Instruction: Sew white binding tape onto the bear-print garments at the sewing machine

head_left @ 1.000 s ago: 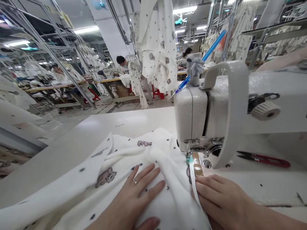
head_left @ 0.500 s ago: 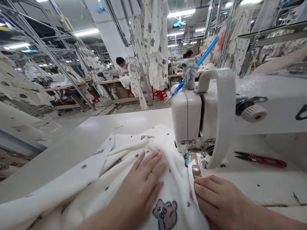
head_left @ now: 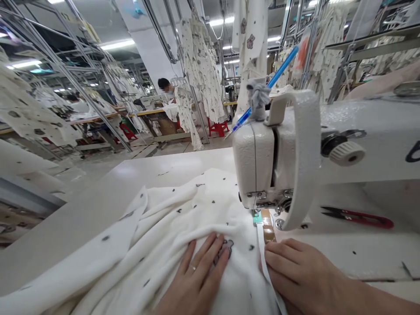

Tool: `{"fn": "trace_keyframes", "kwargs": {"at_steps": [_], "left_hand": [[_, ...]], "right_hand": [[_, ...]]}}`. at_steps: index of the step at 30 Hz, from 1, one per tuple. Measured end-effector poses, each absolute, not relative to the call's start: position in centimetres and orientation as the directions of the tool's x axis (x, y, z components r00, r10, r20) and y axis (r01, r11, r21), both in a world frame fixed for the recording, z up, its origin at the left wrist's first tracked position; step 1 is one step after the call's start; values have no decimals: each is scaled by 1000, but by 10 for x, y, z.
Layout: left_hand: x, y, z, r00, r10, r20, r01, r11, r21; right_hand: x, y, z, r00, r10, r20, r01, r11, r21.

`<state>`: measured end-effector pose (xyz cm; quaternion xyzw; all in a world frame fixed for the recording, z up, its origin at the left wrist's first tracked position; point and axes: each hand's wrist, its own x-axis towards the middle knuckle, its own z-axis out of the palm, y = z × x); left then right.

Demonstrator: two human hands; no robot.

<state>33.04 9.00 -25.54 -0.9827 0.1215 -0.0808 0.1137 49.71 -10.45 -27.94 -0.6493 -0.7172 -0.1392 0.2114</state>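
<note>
A white fabric (head_left: pixel 154 245) with small dark prints and a bear print lies bunched on the table, its right edge at the sewing machine (head_left: pixel 254 162). My left hand (head_left: pixel 200 273) rests flat on it with fingers spread, partly over the bear print. The right hand (head_left: pixel 295 267) is closed on the fabric edge and a narrow white strip (head_left: pixel 262 245), just in front of the presser foot (head_left: pixel 257 217). The strip runs up to the green piece at the foot. My right fingertips are partly hidden under the hand.
Red-handled thread snips (head_left: pixel 357 217) lie on the machine bed at the right. A blue pen (head_left: pixel 282 68) is tied on top of the machine head. Beyond the table (head_left: pixel 131 175), printed garments (head_left: pixel 203 74) hang and a person (head_left: pixel 169 92) sits working.
My left hand has moved down toward me over the fabric. The fabric and bear print have shifted forward toward the machine. My right hand has stayed nearly in place. Hanging garments behind have shifted right.
</note>
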Motion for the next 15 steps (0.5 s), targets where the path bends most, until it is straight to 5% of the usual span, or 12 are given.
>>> {"fn": "trace_keyframes", "kwargs": {"at_steps": [5, 10, 15], "left_hand": [[352, 98, -229, 957, -275, 93, -267, -959, -95], [365, 111, -234, 875, -449, 180, -427, -892, -148], [337, 64, -280, 878, -320, 355, -268, -945, -189]], "right_hand": [[496, -105, -275, -60, 853, 519, 976, 160, -149], [496, -103, -276, -24, 833, 553, 972, 150, -183], [498, -103, -280, -62, 863, 501, 977, 156, -147]]}}
